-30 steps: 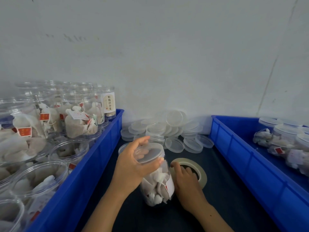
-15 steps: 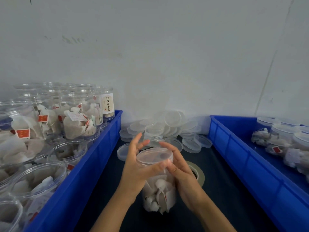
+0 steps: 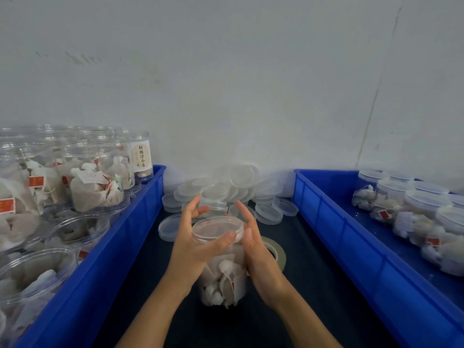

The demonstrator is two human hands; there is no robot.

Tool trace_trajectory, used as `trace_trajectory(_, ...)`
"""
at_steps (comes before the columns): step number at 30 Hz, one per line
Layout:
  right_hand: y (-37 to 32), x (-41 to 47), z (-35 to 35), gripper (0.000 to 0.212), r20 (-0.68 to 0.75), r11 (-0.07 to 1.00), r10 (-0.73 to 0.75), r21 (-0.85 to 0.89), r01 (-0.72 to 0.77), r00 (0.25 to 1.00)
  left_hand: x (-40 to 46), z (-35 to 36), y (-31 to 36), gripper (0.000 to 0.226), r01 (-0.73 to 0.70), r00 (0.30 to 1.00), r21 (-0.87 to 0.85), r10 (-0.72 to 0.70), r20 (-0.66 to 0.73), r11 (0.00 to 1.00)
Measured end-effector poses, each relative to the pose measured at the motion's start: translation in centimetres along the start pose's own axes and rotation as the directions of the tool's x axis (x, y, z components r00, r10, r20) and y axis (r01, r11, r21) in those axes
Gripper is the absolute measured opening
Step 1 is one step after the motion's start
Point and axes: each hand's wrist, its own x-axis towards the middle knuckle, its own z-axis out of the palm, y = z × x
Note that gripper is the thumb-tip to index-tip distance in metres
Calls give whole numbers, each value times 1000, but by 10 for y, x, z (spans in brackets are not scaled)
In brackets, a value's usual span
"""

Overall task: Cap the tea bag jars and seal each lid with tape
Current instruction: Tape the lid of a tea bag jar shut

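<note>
A clear jar (image 3: 222, 277) of tea bags stands upright on the dark worktop (image 3: 313, 285) at 6 o'clock, a clear lid (image 3: 218, 227) sitting on its mouth. The left hand (image 3: 194, 243) curls round the lid's rim from 9 o'clock, thumb across the near edge. The right hand (image 3: 251, 238) lies against the rim at 3 o'clock, fingers nearly straight, gripping nothing. A tape roll (image 3: 277, 251) lies flat just behind the right hand. Loose lids (image 3: 236, 187) pile at 12 o'clock against the wall. Blue bins sit at 9 o'clock (image 3: 120, 249) with uncapped jars and at 3 o'clock (image 3: 351, 237) with capped ones.
</note>
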Motion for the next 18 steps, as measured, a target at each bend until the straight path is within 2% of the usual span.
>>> trace_trajectory(3, 0, -1, -5, 100, 108, 986, 44, -166, -26, 993, 1, 1, 5, 117, -1, 1000, 53, 1, 4, 999)
trace_trajectory(5, -3, 0, -5, 111, 91, 982, 82, -176, -65, 992, 3, 4, 11, 120, -14, 1000, 110, 12, 19, 994)
trace_trajectory(7, -12, 2, -5, 109, 11, 982, 104, -162, -101, 995, 6, 9, 19, 120, 2, 999, 160, -8, 36, 987)
trace_trajectory(10, -34, 7, -12, 94, -114, 961, 79, -255, -106, 990, 16, 13, 35, 113, 42, 991, 229, -69, 113, 973)
trace_trajectory(13, -66, 12, -21, 84, -239, 941, 29, -320, -107, 971, 28, 19, 54, 83, 78, 964, 191, -123, 235, 979)
trace_trajectory(15, -89, 18, -32, 82, -295, 930, -20, -357, -91, 955, 38, 31, 70, 60, 71, 964, 146, -105, 245, 987)
trace_trajectory(18, -124, 31, -59, 81, -357, 916, -86, -395, -67, 930, 60, 62, 95, 57, 20, 969, 95, -43, 243, 995)
